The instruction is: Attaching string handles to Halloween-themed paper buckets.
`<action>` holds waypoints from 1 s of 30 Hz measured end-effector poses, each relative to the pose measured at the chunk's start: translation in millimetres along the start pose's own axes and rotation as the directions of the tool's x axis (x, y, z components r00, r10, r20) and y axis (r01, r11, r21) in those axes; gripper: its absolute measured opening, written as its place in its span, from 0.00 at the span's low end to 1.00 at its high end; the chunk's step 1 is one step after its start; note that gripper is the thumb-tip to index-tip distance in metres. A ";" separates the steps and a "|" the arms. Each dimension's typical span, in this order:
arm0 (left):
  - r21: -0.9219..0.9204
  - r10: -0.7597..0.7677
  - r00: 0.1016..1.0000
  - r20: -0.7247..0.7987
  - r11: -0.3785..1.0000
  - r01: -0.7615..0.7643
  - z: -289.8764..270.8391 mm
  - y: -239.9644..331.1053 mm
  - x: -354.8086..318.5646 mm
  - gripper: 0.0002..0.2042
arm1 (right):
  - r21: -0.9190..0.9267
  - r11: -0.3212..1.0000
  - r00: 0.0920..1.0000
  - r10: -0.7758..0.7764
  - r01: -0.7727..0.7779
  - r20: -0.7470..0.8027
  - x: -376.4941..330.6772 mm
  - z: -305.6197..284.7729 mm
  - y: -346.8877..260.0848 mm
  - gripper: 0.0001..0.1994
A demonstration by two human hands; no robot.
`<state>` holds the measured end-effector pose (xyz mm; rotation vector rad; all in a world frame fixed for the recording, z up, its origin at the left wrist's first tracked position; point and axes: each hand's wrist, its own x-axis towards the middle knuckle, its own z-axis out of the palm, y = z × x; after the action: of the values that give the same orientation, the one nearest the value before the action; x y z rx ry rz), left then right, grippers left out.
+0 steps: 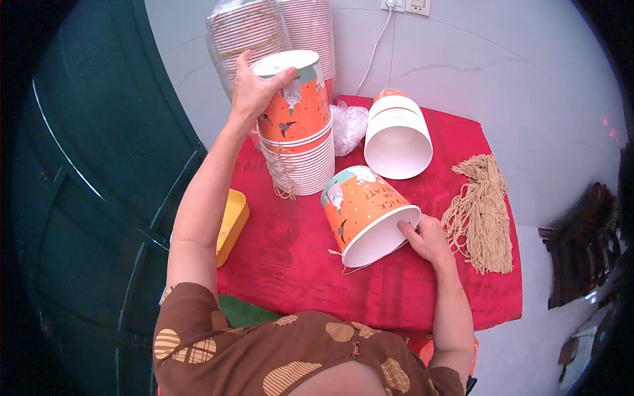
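My left hand (254,89) is closed around the base of the top paper bucket (294,105), which is orange with a teal band and dark bat figures. That bucket sits upside down on a stack of nested buckets (300,165), and cords dangle at the stack's side. My right hand (429,237) pinches the rim of another orange paper bucket (360,204), thumb inside. This bucket lies tilted on its side, its white mouth facing me, with a thin cord along its lower rim.
Two or more nested white-mouthed buckets (398,148) lie on the red cloth (284,257). To the right is a bundle of tan cords (485,218). Plastic-wrapped bucket stacks (247,33) stand behind, beside a crumpled plastic bag (349,125). A yellow container (232,224) sits at the left edge.
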<state>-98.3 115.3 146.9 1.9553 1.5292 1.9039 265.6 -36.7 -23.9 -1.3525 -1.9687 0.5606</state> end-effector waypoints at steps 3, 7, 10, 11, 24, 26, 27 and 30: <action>0.028 -0.019 1.000 -0.014 0.999 0.019 -4.5 -3.9 1.9 0.55 | -0.003 0.998 0.997 -0.069 0.069 0.037 2.0 -6.6 0.1 0.15; 0.038 0.000 1.000 -0.012 0.999 0.001 0.0 -11.4 3.9 0.54 | 0.440 0.878 0.979 -0.126 0.187 -0.163 4.3 -38.6 4.2 0.17; 0.049 -0.027 0.999 0.022 0.998 0.026 2.5 -12.8 6.8 0.55 | 0.410 0.877 0.941 -0.121 0.251 -0.317 25.1 -52.3 -13.3 0.14; 0.074 -0.023 0.999 0.028 0.997 0.021 2.3 -14.6 7.0 0.55 | 0.334 0.900 0.942 -0.192 0.281 -0.275 36.6 -55.1 -25.7 0.14; 0.081 0.013 0.996 0.084 0.997 -0.020 -2.7 -13.7 5.0 0.53 | -0.329 0.781 0.816 -0.364 0.530 0.450 145.4 6.3 -124.5 0.28; 0.090 0.005 0.997 0.082 0.996 -0.013 -2.8 -12.1 3.8 0.53 | -0.302 0.765 0.807 -0.449 0.569 0.383 147.6 11.1 -126.7 0.29; 0.087 -0.002 0.996 0.087 0.996 -0.006 -2.6 -12.2 3.2 0.52 | -0.298 0.762 0.803 -0.454 0.575 0.387 149.4 13.5 -127.0 0.29; 0.080 0.011 0.997 0.077 0.997 -0.017 -2.9 -12.9 3.1 0.52 | -0.282 0.756 0.791 -0.475 0.591 0.385 153.9 17.4 -127.6 0.30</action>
<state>-109.0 122.2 142.3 2.0501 1.6007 1.7768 135.4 59.7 94.5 -0.8513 -2.6854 0.0821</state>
